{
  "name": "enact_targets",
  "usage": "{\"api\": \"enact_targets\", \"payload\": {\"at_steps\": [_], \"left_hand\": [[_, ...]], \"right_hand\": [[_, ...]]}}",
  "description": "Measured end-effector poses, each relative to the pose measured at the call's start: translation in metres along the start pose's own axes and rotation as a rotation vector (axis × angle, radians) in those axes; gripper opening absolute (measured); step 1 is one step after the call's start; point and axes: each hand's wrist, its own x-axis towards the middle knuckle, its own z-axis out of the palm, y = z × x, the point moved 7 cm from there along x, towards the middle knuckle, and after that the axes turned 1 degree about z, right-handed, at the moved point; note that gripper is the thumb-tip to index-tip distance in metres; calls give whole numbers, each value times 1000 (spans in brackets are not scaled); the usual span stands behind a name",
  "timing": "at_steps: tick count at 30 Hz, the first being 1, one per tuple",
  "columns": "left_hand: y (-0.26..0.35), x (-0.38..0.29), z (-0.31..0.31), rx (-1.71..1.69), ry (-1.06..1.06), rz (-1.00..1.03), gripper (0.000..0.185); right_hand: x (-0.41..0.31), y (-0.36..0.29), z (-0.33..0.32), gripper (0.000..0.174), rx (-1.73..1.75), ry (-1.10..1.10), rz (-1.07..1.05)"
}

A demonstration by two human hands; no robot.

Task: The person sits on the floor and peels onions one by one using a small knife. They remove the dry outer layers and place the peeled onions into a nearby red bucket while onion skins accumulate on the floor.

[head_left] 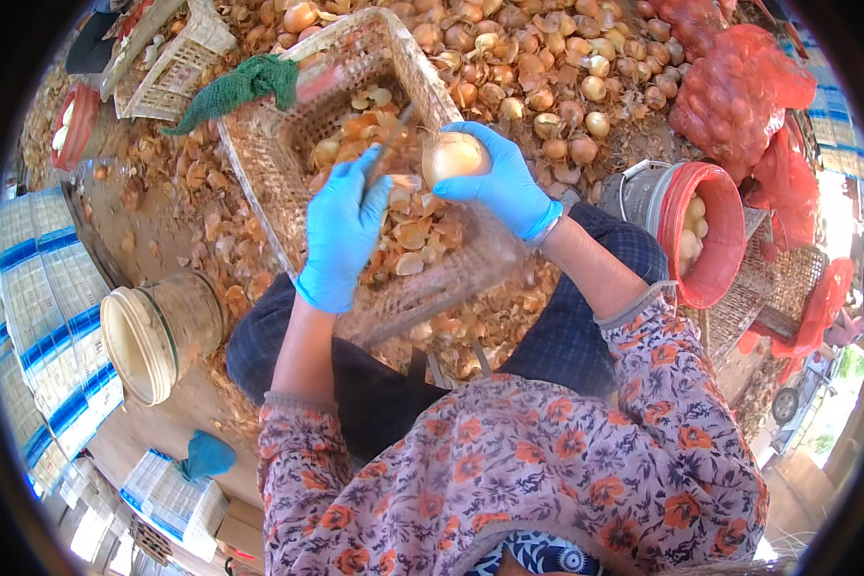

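My left hand point(342, 234), in a blue glove, is closed on a knife point(397, 129) whose thin blade is blurred and points up and to the right. My right hand point(504, 176), gloved the same way, grips a pale yellow onion point(457, 158) just right of the blade. Both hands are over a dirty plastic crate point(421, 65) between my knees. Inside it lie onion skins and cut onion pieces point(410, 234). A green mesh bag point(248, 86) hangs over the crate's upper left rim.
Whole onions point(540, 97) are heaped beyond the crate. To the right stand a bucket lined with red mesh point(734, 237), holding peeled onions, and full red mesh sacks point(741, 101). An off-white bucket point(162, 335) is at left, near stacked white-and-blue bundles point(61, 324). Loose skins litter the ground.
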Motion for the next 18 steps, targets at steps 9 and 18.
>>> {"api": "enact_targets", "payload": {"at_steps": [9,18], "left_hand": [[18,-15,6,-14,-22,169,21],[13,-17,4,83,-64,127,15]], "right_hand": [[1,-8,-6,57,32,26,12],[3,-9,-7,58,55,23,5]]}}
